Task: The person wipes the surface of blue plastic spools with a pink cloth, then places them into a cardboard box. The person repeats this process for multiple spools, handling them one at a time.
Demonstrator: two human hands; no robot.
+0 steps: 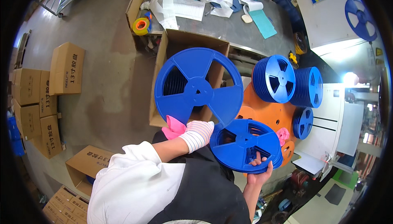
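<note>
A large blue plastic reel (198,92) stands across the mouth of an open cardboard box (157,109), dark stacked rims showing through one of its windows. My left hand (199,135), in a white striped glove, is closed at the reel's lower rim. A pink cloth (175,127) sticks out from it; the fingertips are hidden. My bare right hand (260,168) grips a stack of blue reels (247,140), its fingers showing through a window of the top reel and the palm beneath the edge. This stack tilts in front of me, beside the box.
Upright blue reel stacks (280,78) stand on an orange surface (268,111) at right, near another pink cloth (282,135). Beyond the box is a grey workbench (229,29) with papers and a yellow tape roll (141,26). Cardboard cartons (67,70) stand on the floor at left.
</note>
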